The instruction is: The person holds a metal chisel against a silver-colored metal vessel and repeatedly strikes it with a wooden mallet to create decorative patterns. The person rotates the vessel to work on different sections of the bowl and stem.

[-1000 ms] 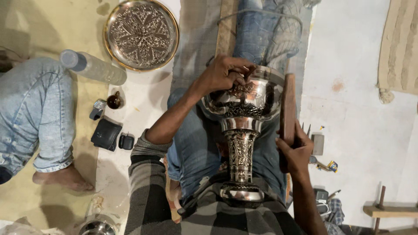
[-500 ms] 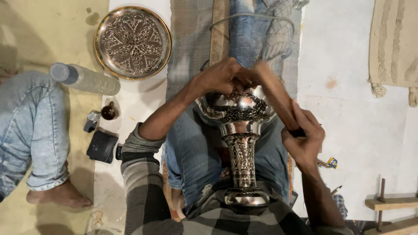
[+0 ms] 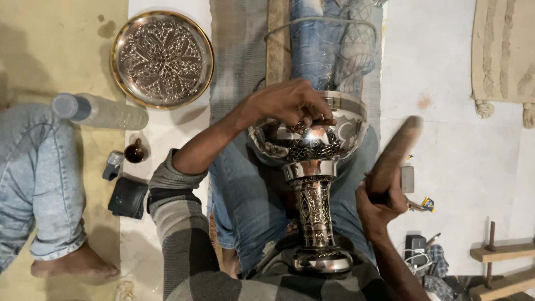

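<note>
Engraved silver metal goblet-shaped vessel (image 3: pixel 312 184): lying across lap, bowl away | left hand (image 3: pixel 290 103): clenched on small tool at bowl | right hand (image 3: pixel 379 203): grasping brown wooden mallet (image 3: pixel 393 156) beside bowl | advice: brace vessel, strike lightly.

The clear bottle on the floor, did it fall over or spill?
The clear bottle lies on its side beside the engraved round tray. No puddle shows around it. Nothing else stands out.
</note>
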